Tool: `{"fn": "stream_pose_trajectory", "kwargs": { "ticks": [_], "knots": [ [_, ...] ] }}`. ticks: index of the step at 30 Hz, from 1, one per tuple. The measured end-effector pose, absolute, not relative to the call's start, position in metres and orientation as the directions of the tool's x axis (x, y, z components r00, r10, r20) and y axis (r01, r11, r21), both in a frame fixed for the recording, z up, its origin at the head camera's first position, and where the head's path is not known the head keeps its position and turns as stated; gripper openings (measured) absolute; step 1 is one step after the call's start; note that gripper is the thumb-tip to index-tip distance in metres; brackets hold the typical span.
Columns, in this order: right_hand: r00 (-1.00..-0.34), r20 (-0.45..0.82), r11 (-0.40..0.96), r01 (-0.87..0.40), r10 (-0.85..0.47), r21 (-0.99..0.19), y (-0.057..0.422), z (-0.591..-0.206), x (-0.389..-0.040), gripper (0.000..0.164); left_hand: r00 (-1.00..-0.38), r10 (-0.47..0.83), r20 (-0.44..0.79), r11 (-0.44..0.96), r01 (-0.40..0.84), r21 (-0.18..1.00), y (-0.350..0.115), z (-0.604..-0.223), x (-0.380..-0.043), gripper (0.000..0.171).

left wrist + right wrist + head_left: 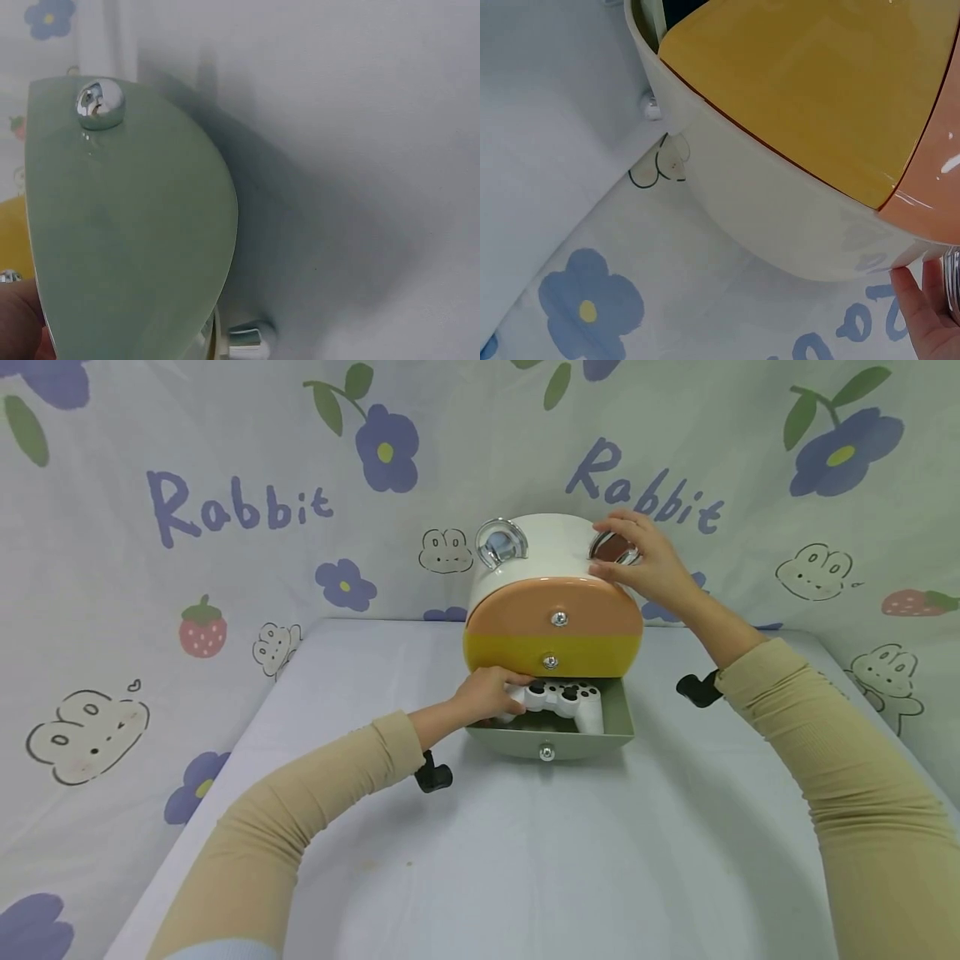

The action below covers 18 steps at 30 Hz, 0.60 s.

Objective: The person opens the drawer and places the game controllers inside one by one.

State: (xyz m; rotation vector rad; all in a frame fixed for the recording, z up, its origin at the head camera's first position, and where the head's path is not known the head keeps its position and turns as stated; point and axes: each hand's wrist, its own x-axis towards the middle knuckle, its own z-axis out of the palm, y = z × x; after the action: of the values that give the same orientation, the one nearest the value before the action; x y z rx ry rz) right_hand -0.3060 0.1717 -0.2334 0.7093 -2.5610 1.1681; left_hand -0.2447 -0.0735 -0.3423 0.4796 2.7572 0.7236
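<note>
A small white cabinet [555, 539] stands on the table with an orange drawer [517, 610], a yellow drawer [510, 652] and a green drawer [592, 745], each with a silver knob. The green bottom drawer is pulled out and holds a white game controller [558, 697]. My left hand [486, 693] reaches into it and grips the controller's left side; its fingertips are partly hidden. On the cabinet top, my right hand [651, 556] holds the right chrome-rimmed ear [617, 547] between thumb and fingers. In the right wrist view, fingertips [906, 281] touch the white shell.
Another chrome-rimmed ear [501, 543] stands at the top left of the cabinet. A white cloth covers the table [540, 860]. Behind hangs a curtain [247, 435] printed with rabbits and flowers. Black wrist mounts [433, 772] show below both sleeves.
</note>
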Motion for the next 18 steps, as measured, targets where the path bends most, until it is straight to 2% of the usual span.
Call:
{"fn": "stream_pose_trajectory", "kwargs": {
  "ticks": [8,12,18],
  "knots": [
    [-0.857,0.398,0.559,-0.515,-0.326,-0.65,0.1723,-0.2328,-0.3043,0.054,-0.907,0.407,-0.106,0.82,0.311,0.48,-0.0744,-0.344,-0.243,0.03],
    [-0.855,0.402,0.551,-0.518,-0.328,-0.654,0.1727,-0.2332,-0.3051,0.054,-0.908,0.412,-0.084,0.81,0.322,0.491,-0.0748,-0.3444,-0.2426,0.028],
    [-0.851,0.407,0.556,-0.525,-0.331,-0.645,0.1717,-0.2335,-0.3062,0.053,-0.909,0.392,-0.138,0.78,0.249,0.575,-0.0783,-0.3401,-0.2412,0.03]
  ]
}}
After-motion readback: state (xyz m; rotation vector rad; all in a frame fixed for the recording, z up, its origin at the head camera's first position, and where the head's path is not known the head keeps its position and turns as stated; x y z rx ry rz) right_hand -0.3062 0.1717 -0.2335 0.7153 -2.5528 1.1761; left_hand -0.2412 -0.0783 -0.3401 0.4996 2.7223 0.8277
